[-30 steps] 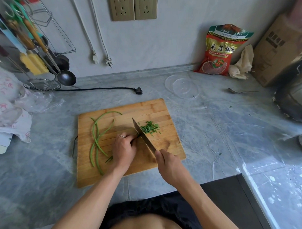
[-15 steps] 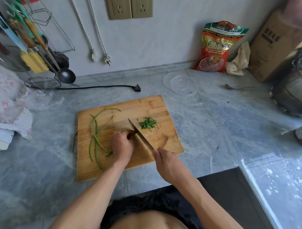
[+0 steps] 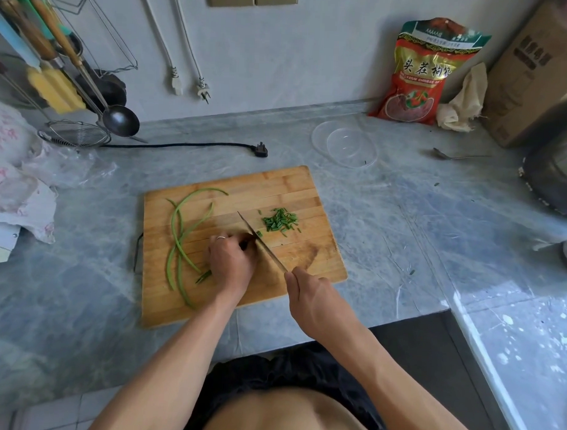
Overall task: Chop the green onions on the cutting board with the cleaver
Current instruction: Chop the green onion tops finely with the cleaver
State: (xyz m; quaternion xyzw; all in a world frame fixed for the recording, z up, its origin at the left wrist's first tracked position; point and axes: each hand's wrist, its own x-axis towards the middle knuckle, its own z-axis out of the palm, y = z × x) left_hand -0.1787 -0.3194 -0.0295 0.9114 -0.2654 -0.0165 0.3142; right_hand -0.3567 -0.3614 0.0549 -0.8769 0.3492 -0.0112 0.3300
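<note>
A wooden cutting board (image 3: 286, 189) lies on the grey counter. Long uncut green onions (image 3: 178, 233) curve across its left half. A small heap of chopped green onion (image 3: 280, 221) sits right of the cleaver (image 3: 261, 243), whose blade stands edge-down on the board. My right hand (image 3: 308, 293) grips the cleaver's handle at the board's near edge. My left hand (image 3: 230, 261), a ring on one finger, presses down on a bunch of green onions right beside the blade; only the bunch's tail shows behind the hand.
A clear plastic bowl (image 3: 345, 146) stands behind the board. A black plug and cord (image 3: 260, 149) lie at the back left. A red snack bag (image 3: 422, 71), a cardboard box (image 3: 531, 72), a spoon (image 3: 454, 155) and a dark pot (image 3: 557, 173) crowd the right. Utensil rack with ladle (image 3: 118, 119) at left.
The view has shifted slightly. Both hands stay in the same grip, and the cleaver with the left hand has crept a little leftward along the bunch.
</note>
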